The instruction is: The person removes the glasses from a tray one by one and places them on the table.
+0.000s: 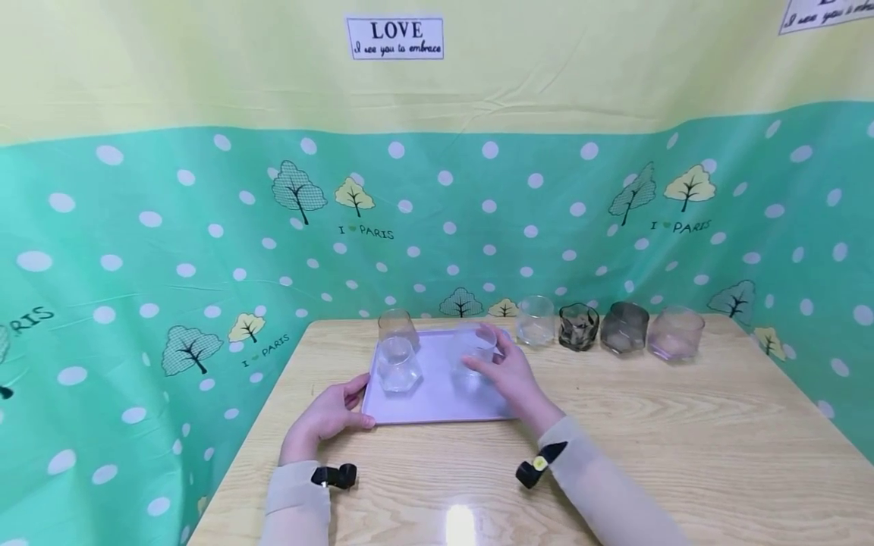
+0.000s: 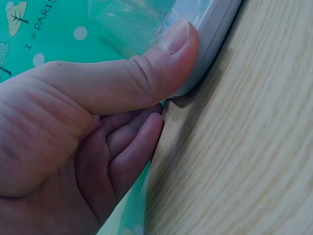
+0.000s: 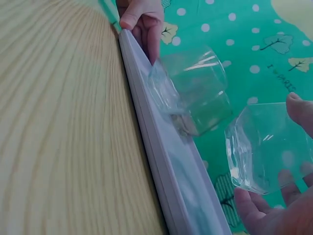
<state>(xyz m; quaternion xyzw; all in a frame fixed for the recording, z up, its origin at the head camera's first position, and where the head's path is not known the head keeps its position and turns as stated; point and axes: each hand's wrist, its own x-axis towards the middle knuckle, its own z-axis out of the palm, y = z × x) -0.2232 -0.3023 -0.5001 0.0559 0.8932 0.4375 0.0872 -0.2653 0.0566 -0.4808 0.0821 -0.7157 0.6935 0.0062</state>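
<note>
A pale lilac tray (image 1: 437,406) lies on the wooden table. At its left front corner my left hand (image 1: 324,417) grips the rim, thumb (image 2: 166,63) over the edge and fingers beside or beneath it. My right hand (image 1: 515,383) holds a clear drinking glass (image 3: 264,147) between thumb and fingers, with its base a little above the tray's right half. On the tray's left side a clear faceted glass (image 1: 399,371) stands upright. Just behind it is an amber-tinted glass (image 1: 396,322), partly hidden.
Along the table's back right stand a clear glass (image 1: 536,322), a dark rippled glass (image 1: 578,330), a smoky grey glass (image 1: 624,330) and a pinkish glass (image 1: 676,334). A green and yellow patterned cloth (image 1: 478,189) hangs behind the wooden table (image 1: 649,432).
</note>
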